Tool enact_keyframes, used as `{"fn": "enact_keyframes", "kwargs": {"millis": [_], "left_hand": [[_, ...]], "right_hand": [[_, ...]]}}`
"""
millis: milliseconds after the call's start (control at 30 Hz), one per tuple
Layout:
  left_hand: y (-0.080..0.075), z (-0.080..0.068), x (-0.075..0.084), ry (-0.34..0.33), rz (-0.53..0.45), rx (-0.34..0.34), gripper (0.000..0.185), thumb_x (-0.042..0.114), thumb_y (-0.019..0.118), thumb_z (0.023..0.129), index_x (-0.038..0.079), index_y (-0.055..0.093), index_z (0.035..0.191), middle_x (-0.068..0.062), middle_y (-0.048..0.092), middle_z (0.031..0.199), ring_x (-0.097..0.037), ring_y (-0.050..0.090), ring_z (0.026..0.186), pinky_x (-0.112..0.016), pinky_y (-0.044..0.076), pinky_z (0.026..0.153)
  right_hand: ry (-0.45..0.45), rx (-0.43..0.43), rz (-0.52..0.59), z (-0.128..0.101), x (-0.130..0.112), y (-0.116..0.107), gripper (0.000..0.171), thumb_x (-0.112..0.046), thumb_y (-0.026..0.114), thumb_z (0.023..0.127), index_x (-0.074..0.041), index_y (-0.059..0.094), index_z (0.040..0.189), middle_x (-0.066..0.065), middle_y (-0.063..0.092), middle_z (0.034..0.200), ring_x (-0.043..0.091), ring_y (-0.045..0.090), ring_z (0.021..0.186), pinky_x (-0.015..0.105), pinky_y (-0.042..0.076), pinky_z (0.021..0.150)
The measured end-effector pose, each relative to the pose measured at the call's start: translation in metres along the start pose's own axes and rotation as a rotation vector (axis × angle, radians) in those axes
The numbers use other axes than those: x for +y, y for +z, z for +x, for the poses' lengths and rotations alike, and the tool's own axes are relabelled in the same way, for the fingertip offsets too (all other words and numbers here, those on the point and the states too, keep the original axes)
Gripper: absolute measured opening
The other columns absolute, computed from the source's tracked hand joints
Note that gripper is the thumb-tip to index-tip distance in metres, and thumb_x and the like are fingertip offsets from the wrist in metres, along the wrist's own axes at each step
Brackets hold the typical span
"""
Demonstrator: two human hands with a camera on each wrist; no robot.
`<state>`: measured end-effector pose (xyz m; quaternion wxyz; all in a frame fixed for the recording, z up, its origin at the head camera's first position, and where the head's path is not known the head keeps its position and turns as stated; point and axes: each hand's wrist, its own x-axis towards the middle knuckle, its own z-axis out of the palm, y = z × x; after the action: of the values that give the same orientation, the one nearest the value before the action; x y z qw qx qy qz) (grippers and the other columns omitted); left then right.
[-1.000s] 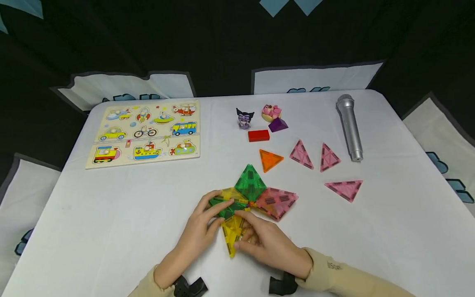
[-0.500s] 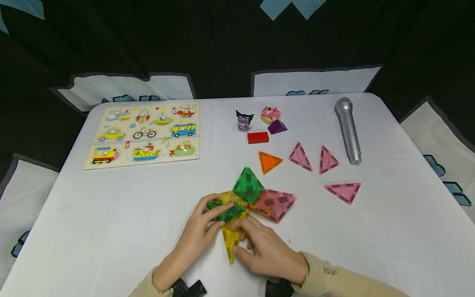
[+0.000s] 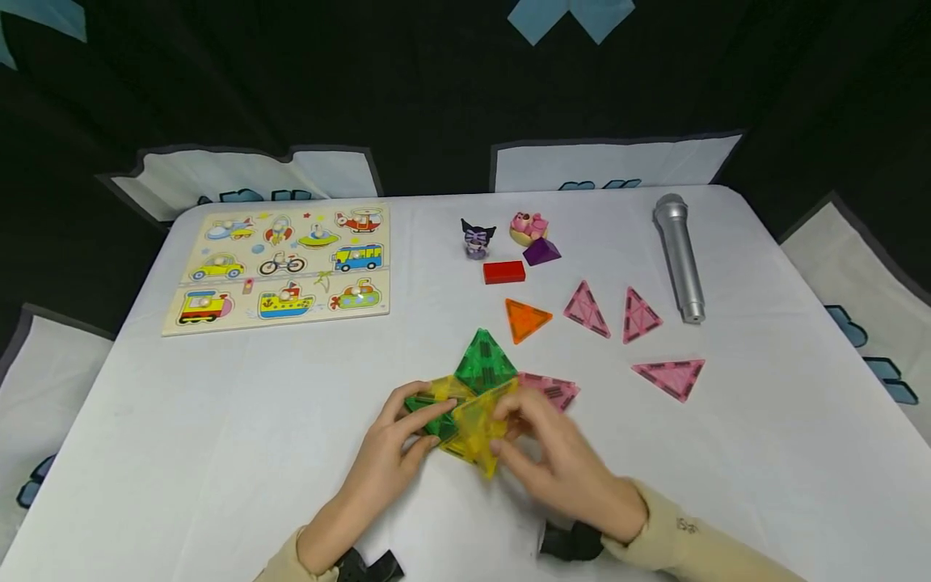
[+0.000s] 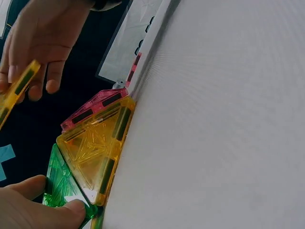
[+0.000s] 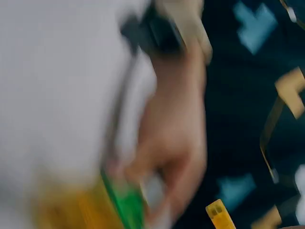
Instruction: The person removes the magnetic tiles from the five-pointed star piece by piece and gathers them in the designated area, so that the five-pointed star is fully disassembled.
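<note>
My left hand point(image 3: 389, 453) pinches a green magnetic tile point(image 3: 440, 426) at the left of a star-like build; in the left wrist view, thumb and finger lie on that green tile point(image 4: 62, 179). My right hand point(image 3: 560, 461) pinches a yellow triangular magnetic tile point(image 3: 480, 424), which is raised over the front of the build. Other joined pieces are an upright green tile point(image 3: 485, 364) at the back, pink tiles point(image 3: 550, 390) on the right and a yellow tile point(image 4: 93, 152) beside the green one. The right wrist view is blurred.
Beyond the build lie an orange triangle point(image 3: 527, 320), pink triangles point(image 3: 586, 309), a red block point(image 3: 504, 272) and a purple block point(image 3: 541, 251). Two small figures point(image 3: 477, 239) stand behind. A picture puzzle board point(image 3: 280, 267) is far left, a silver microphone point(image 3: 680, 259) far right.
My right hand has lifted the yellow triangle off the front of the build and moved it up and to the right. The left hand keeps its grip on the green tile.
</note>
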<state>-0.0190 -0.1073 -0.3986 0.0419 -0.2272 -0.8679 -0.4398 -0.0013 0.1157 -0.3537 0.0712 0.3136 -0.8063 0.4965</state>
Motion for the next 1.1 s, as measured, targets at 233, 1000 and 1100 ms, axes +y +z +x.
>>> {"fn": "enact_keyframes", "kwargs": {"millis": [233, 1000, 1100], "left_hand": [[-0.002, -0.003, -0.001, -0.046, 0.027, -0.024, 0.052, -0.006, 0.071, 0.071, 0.021, 0.063, 0.115, -0.006, 0.041, 0.130, -0.011, 0.053, 0.088, -0.024, 0.047, 0.067], [-0.006, 0.001, -0.002, 0.016, 0.010, -0.026, 0.045, -0.003, 0.072, 0.072, 0.019, 0.062, 0.109, -0.009, 0.042, 0.123, -0.028, 0.037, 0.112, -0.043, 0.037, 0.082], [-0.005, 0.000, -0.001, -0.002, 0.002, -0.028, 0.044, -0.003, 0.072, 0.072, 0.019, 0.063, 0.108, -0.009, 0.043, 0.123, -0.027, 0.037, 0.110, -0.042, 0.037, 0.082]], "right_hand": [[0.410, 0.146, -0.246, -0.007, 0.045, -0.079, 0.029, 0.002, 0.060, 0.083, 0.002, 0.046, 0.108, 0.012, 0.051, 0.099, 0.018, 0.051, 0.075, 0.025, 0.044, 0.060], [0.161, -0.409, -0.208, -0.008, 0.012, -0.005, 0.034, -0.019, 0.063, 0.086, -0.011, 0.052, 0.117, -0.003, 0.059, 0.092, 0.003, 0.049, 0.067, 0.018, 0.043, 0.059], [0.134, -0.419, -0.259, -0.007, 0.012, 0.012, 0.043, -0.020, 0.066, 0.084, -0.010, 0.049, 0.122, 0.000, 0.055, 0.105, 0.008, 0.046, 0.074, 0.020, 0.041, 0.064]]}}
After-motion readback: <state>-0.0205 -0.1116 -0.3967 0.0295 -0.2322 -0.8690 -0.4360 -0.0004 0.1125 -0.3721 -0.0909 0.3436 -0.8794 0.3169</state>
